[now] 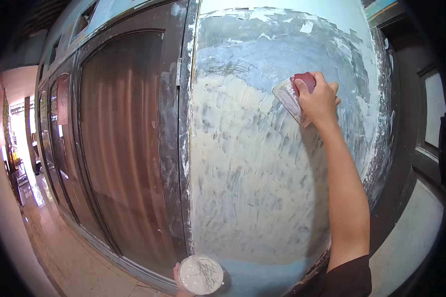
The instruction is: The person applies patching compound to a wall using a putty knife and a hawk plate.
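My right hand [320, 99] grips the dark red handle of a putty knife [291, 101], its wide blade smeared with pale filler. The blade lies against the wall [252, 163], at the upper right of a cream, streaky coat of filler. Above and right of that coat, the wall shows bare grey-blue with flaking white paint. Low in the view, my left hand [177, 278] is wrapped round the side of a round tub [200, 274] of whitish filler with a ridged surface. Most of the left hand is hidden by the tub.
Left of the wall stands a dark wooden frame [171, 133] with a glass panel and a brown curtain [124, 138] behind it. A dark door frame [389, 123] borders the right side. Tiled floor [79, 252] runs along the lower left toward a bright opening.
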The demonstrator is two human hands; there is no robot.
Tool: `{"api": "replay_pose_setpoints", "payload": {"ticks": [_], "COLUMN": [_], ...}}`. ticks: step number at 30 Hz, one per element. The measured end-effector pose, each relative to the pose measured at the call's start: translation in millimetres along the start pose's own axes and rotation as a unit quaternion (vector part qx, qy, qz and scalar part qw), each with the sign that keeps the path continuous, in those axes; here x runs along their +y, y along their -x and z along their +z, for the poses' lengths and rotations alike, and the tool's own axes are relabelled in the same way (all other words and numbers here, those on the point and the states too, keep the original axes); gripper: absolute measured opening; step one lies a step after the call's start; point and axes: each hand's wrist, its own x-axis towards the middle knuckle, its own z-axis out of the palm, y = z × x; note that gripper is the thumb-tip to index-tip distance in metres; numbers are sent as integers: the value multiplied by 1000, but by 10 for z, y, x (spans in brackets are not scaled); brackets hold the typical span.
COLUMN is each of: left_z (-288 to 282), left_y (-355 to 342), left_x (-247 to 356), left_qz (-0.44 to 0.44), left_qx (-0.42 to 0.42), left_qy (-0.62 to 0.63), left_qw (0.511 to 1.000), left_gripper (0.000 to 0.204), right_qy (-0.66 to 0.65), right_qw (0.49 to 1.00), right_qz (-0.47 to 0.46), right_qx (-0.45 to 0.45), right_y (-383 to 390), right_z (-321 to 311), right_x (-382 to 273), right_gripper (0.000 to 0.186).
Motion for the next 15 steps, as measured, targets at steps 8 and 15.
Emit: {"api": "replay_pose_setpoints", "payload": {"ticks": [8,15], "left_z": [-33,12], "left_y": [-54,-11], "left_x": [-44,-53], "left_qz": [-7,20], "left_qx": [-8,-1], "left_qy": [1,0], "left_qw": [1000,1000], "left_gripper": [77,75], "right_qy": [1,-8], "right_qw": [996,999], "right_qz": [-83,-16], "right_qx": [-36,34], "right_y": [203,9], "right_z": [49,-50], "right_x": [-126,83], "right_gripper": [39,38]}}
